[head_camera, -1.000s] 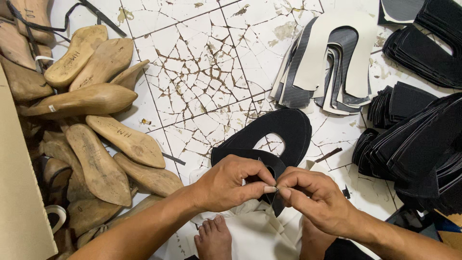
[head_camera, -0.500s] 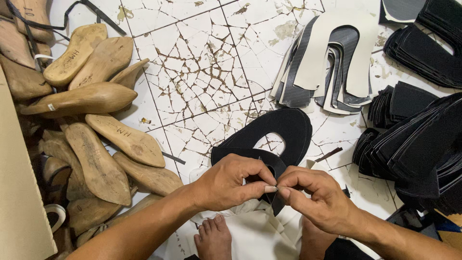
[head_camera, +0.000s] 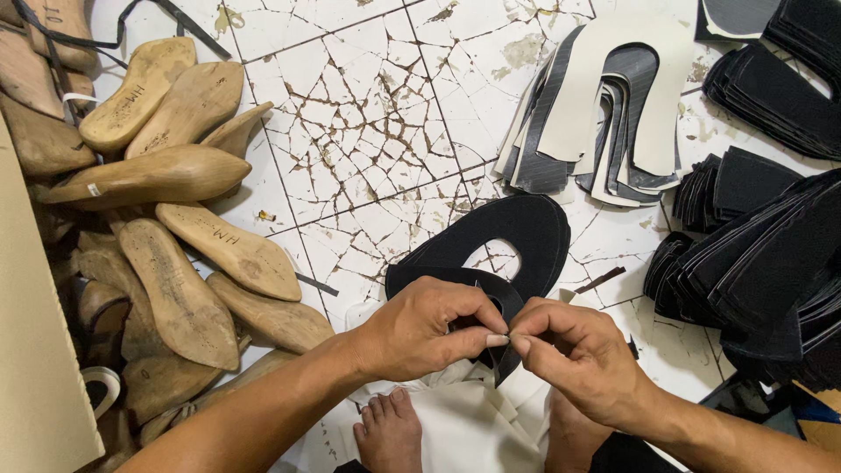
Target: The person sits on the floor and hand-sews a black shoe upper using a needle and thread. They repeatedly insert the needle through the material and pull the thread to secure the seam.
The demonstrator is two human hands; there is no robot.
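Both hands (head_camera: pixel 504 337) pinching black upper piece (head_camera: pixel 517 241) over cracked white tile floor (head_camera: pixel 368 114).

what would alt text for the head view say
Two bare hands, left hand and right hand, pinch the edge of a black shoe upper piece over a cracked white tile floor. Wooden shoe lasts are piled at left; stacks of black cut pieces lie at right.

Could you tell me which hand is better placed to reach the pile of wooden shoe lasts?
Probably the left hand: the wooden shoe lasts lie on its side, while the right hand would have to cross over. Both pinch the black horseshoe-shaped fabric piece.
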